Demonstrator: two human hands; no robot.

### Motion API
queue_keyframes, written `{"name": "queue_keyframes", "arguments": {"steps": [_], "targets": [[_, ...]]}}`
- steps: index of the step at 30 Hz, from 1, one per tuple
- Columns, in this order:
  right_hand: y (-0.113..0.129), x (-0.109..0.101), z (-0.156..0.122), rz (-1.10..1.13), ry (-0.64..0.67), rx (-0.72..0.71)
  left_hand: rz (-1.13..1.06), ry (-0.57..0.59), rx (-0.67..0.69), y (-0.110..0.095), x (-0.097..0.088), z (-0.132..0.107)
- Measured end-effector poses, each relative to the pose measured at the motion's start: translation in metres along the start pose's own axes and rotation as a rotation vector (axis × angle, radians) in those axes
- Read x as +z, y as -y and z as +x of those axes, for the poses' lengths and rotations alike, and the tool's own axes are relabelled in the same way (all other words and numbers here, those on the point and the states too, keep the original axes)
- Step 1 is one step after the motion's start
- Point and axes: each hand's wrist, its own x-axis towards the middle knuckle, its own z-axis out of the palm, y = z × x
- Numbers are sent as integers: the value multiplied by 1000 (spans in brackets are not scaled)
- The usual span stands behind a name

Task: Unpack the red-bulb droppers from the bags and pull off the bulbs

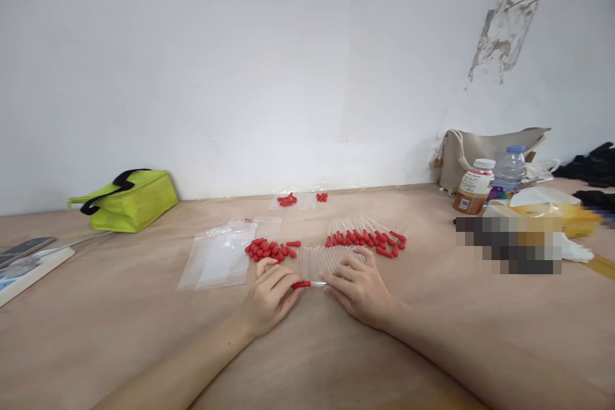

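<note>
Between the fingertips of my left hand (275,295) is a red rubber bulb (302,284). My right hand (358,285) pinches a clear glass tube (318,284) whose end meets the bulb, the two lying in one line. Just beyond my hands lies a row of bare clear tubes (312,259), partly covered by my right hand. A pile of loose red bulbs (266,248) sits past my left hand. Behind the bare tubes, several droppers with red bulbs (365,238) lie side by side, bulbs toward me.
Flat clear plastic bags (211,262) lie on the left. Bagged red-bulb droppers (288,200) rest near the wall. A lime-green bag (137,202) and a phone (26,250) stand further left. At right are a drink bottle (475,189), a water bottle (510,170) and a beige bag (494,144).
</note>
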Motion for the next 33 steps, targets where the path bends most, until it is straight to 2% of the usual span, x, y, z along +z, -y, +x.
{"name": "queue_keyframes", "arguments": {"steps": [8,12,15,18,23,26,28,31,33], "targets": [[2,0,-1,22,14,-23,13,61,18,-10,-2,6],[5,-4,-4,31,19,-44,36,69,90,-13,-5,5],[4,-7,-8,54,8,-49,24,64,139,-11,-5,2],[-3,-12,-12,75,-19,-10,-3,53,119,-5,-8,-5],[-15,-16,-14,123,-96,230,-132,19,-95,8,-13,-9],[-15,-15,-9,142,-99,278,-136,-61,-271,18,-17,0],[-14,-15,-4,133,-83,310,-102,-82,-411,32,-22,10],[-13,-13,9,107,-57,309,-88,-5,-620,64,-34,28],[-12,-6,20,72,-60,282,-141,87,-766,87,-41,40]]}}
